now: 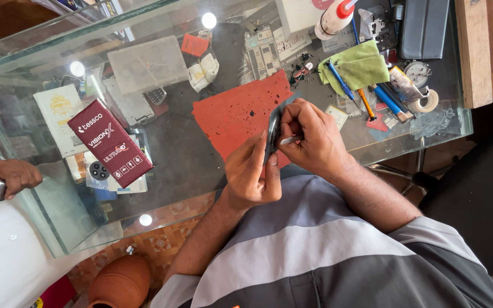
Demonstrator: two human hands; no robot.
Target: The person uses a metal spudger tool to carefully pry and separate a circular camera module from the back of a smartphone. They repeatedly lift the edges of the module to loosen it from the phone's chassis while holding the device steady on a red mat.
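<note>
Grey-and-white striped shirt fills the bottom of the view, and both forearms rise from it to meet over the near edge of the glass counter [41, 188]. Left hand [252, 174] is closed around the lower end of a dark phone [273, 132], held edge-on, its long axis running nearly straight away from the body. Right hand [309, 137] is just beside it, pinching a small silvery tool [289, 139] whose tip points left and meets the phone's side; this hand sits slightly farther out. Beneath lies a red mat [235, 111]. Farther right lie a green cloth [360, 67], blue-handled screwdrivers [338, 78] and a tape roll [427, 101]. Left of the mat sit a clear plastic box [148, 64], contents unclear, and a maroon carton [109, 142]. At far left another person's hand [12, 175] grips something metallic.
</note>
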